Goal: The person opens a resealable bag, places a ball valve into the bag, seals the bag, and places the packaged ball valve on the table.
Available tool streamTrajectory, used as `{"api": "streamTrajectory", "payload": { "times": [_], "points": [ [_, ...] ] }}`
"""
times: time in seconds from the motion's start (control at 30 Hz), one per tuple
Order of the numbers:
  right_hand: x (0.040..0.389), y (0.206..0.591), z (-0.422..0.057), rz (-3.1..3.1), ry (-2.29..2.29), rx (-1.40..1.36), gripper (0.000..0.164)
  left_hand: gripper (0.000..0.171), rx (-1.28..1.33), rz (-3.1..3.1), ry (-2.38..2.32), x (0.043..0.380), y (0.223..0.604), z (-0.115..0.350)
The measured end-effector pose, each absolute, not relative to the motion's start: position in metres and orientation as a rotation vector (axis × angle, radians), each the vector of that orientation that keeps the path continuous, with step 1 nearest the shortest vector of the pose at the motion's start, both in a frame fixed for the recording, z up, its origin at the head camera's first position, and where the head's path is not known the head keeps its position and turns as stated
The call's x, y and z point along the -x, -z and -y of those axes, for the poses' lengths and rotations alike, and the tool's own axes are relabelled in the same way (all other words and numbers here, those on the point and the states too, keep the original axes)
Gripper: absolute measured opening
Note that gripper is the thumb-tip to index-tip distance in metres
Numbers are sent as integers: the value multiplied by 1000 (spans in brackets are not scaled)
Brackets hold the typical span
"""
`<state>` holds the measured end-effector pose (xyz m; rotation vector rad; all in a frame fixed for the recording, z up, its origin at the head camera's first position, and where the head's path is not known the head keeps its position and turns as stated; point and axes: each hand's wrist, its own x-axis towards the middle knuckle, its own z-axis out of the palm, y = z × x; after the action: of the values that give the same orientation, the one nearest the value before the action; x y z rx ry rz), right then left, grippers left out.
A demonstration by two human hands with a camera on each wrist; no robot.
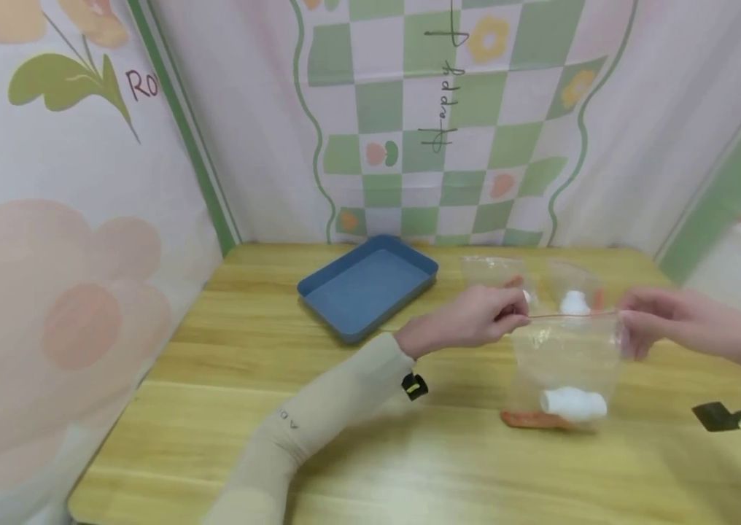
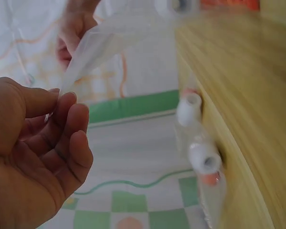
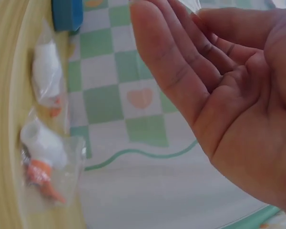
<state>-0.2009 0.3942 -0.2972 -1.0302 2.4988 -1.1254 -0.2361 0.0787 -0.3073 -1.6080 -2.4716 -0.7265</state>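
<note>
A clear zip bag (image 1: 564, 357) with a red line along its top hangs between my hands. My left hand (image 1: 472, 317) pinches its upper left corner between thumb and fingers, as the left wrist view also shows. At its upper right corner, my right hand (image 1: 679, 321) pinches the edge. Low in the bag lies a white bottle-shaped plastic piece (image 1: 574, 403) on its side. Beside it, at the bag's bottom, is a long orange piece (image 1: 534, 420). In the right wrist view only a sliver of the bag shows at the right hand's fingertips.
Behind the held bag, two more clear bags lie on the wooden table (image 1: 213, 408), each with a white piece (image 1: 574, 302) and an orange piece (image 3: 45, 179). A blue tray (image 1: 370, 288) sits to their left. Patterned curtains (image 1: 265, 146) surround the table's back and sides.
</note>
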Motion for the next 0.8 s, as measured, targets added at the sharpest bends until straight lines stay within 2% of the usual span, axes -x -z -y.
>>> {"api": "streamTrajectory", "payload": {
  "times": [0.3, 0.43, 0.6, 0.8],
  "points": [
    [257, 328, -412, -2394, 1226, 831, 16, 15, 1431, 2775, 773, 300, 331, -106],
    [282, 340, -409, -2423, 1178, 697, 23, 16, 1306, 2850, 746, 325, 347, -111],
    [307, 357, -402, -2457, 1066, 566, 27, 14, 1152, 2953, 767, 341, 364, -111],
    [325, 370, -396, -2438, 959, 441, 25, 12, 1105, 3009, 661, 349, 376, -107]
  ]
}}
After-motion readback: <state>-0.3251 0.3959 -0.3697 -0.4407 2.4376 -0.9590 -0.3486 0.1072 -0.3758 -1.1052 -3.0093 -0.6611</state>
